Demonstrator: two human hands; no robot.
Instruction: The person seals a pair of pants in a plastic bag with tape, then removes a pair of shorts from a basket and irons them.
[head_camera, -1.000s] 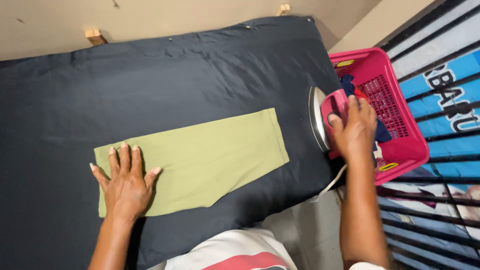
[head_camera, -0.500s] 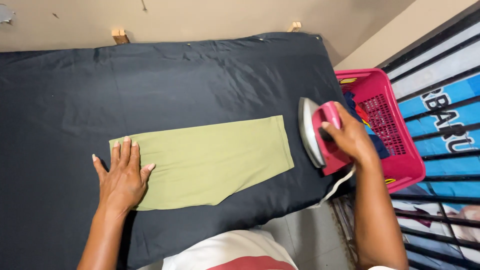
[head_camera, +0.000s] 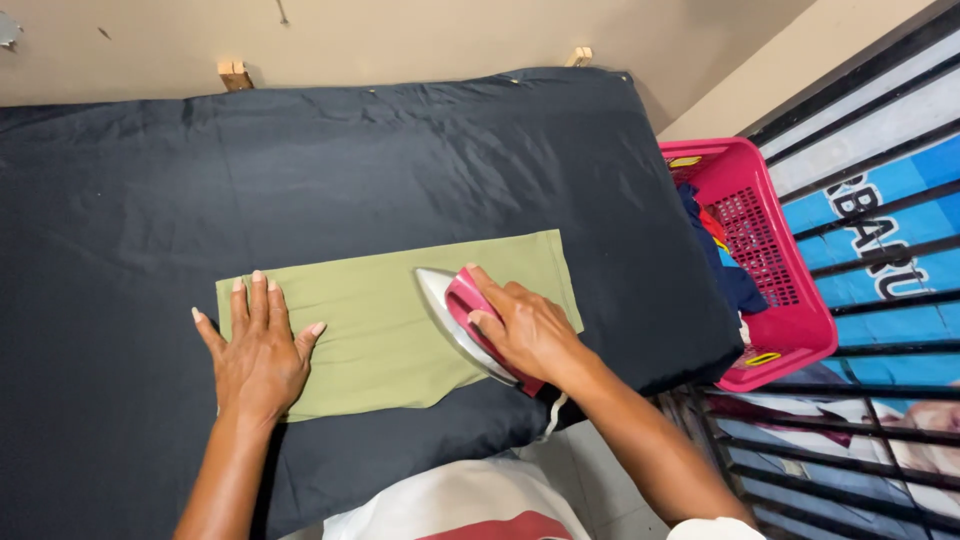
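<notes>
The right hand (head_camera: 530, 335) grips the pink iron (head_camera: 470, 325) mid-cloth while the left hand (head_camera: 258, 355) lies open, flat at nine o'clock on the olive cloth (head_camera: 380, 330), ironing seemingly just underway.

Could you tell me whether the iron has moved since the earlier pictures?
Yes. The iron, gripped by the right hand, has come away from the pink basket and now sits on the green cloth.

Olive-green cloth (head_camera: 380, 330) lies flat, folded lengthwise. Pink-handled iron (head_camera: 462, 322) rests soleplate-down on its right half.
</notes>
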